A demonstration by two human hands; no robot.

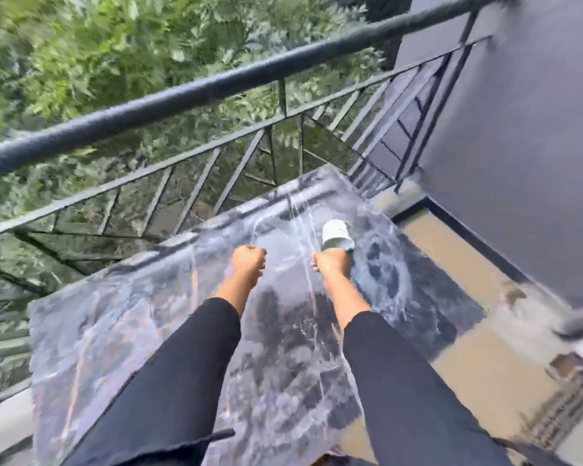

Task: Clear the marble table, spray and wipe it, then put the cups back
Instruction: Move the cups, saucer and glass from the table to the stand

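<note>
A dark marble table [122, 338] with white veins fills the lower middle of the blurred head view. My right hand [332, 264] reaches over its far part and grips a pale grey-white cup [336, 234], which tilts away from me just above or on the marble; I cannot tell which. My left hand [248, 260] hovers beside it to the left, fingers curled into a fist with nothing in it. Both arms wear black sleeves. No other cup, spray bottle or cloth shows.
A black metal balcony railing [216, 85] runs close behind the table, with green trees beyond. A dark grey wall [519, 129] stands at the right. Tan floor tiles [478, 364] lie to the right of the table.
</note>
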